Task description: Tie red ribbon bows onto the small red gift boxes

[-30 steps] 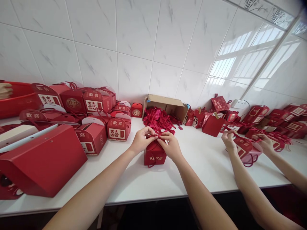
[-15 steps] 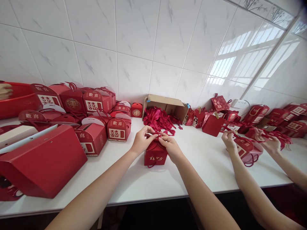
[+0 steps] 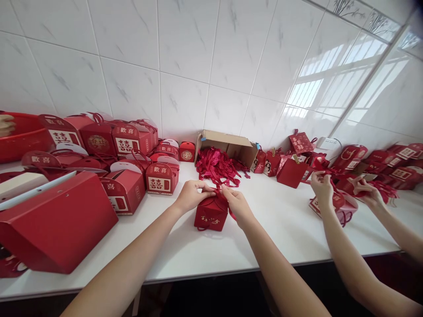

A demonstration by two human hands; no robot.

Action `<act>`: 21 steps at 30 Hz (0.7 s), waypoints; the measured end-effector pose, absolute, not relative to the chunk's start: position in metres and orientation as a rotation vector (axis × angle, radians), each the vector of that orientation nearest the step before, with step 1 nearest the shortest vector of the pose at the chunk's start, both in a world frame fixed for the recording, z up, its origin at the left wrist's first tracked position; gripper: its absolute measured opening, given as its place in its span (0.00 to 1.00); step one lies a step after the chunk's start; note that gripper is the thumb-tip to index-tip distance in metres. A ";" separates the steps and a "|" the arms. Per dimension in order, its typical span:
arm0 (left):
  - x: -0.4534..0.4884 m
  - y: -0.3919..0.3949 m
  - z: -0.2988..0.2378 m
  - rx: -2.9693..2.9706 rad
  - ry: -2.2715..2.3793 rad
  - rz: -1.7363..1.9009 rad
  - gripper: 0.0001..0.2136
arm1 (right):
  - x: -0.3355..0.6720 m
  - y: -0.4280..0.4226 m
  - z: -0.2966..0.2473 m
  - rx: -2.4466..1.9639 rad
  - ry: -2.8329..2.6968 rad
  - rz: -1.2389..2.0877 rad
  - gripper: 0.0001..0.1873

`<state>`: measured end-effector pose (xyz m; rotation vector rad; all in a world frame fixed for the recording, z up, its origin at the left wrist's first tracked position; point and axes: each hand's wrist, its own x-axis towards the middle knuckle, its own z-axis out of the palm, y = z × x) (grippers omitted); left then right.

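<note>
A small red gift box with pale gold lettering stands upright on the white table in front of me. Above its top, my left hand pinches red ribbon from the left. My right hand pinches the same ribbon from the right, and a loop of it hangs below those fingers. Part of the ribbon is hidden behind the fingertips. A thin red cord sticks out at the box's lower front. Just behind lies a heap of red ribbons, spilling from a cardboard box.
Many red gift boxes crowd the left, with a large red box nearest. A red basin stands far left. At right, a co-worker's hands hold ribbon over another box. A power strip sits by the wall.
My hands have shifted slightly on the ribbon, and a loop now shows under my right hand. The small box has turned a little. The co-worker's left hand has risen with ribbon.
</note>
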<state>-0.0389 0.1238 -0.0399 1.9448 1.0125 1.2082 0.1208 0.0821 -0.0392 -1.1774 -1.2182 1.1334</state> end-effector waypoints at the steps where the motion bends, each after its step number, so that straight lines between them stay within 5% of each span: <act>1: -0.039 0.124 -0.040 1.942 1.010 1.210 0.07 | 0.122 0.080 -0.038 -1.196 -1.229 1.133 0.26; 9: -0.051 0.124 -0.030 2.096 0.909 1.093 0.08 | 0.144 0.067 -0.038 -1.360 -1.552 0.668 0.09; 21: -0.057 0.116 -0.019 2.212 0.705 0.891 0.06 | 0.152 0.056 -0.005 -1.245 -2.072 0.416 0.13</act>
